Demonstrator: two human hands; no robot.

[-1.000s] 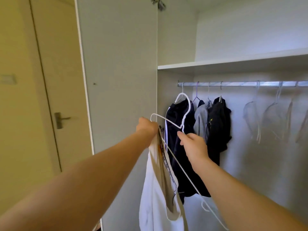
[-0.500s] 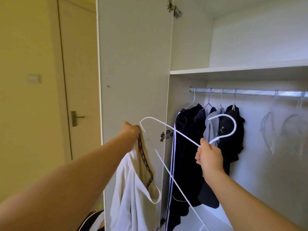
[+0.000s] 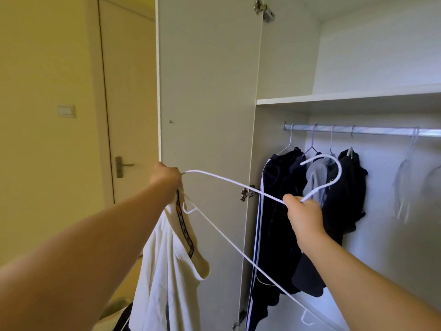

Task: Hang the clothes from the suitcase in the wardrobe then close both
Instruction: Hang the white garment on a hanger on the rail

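Note:
My left hand (image 3: 165, 176) grips the collar of a white garment (image 3: 164, 263) together with one end of a white wire hanger (image 3: 229, 180); the garment hangs down in front of the open wardrobe door (image 3: 207, 91). My right hand (image 3: 303, 215) grips the same hanger at the base of its hook, which curves up before the hung clothes. On the metal rail (image 3: 381, 130) hang a dark navy garment with white stripes (image 3: 276, 211), a grey garment (image 3: 316, 177) and a black garment (image 3: 348, 194). The suitcase is out of view.
Pale empty hangers (image 3: 405, 185) hang further right on the rail. A white shelf (image 3: 346, 97) runs above it. A room door with a metal handle (image 3: 120, 166) and a wall switch (image 3: 66, 111) lie to the left. Dark fabric shows at the bottom edge (image 3: 119, 318).
My right hand has shifted right and lower along the hanger, and the hook now points up toward the rail. The view has swung left; my left hand keeps its hold.

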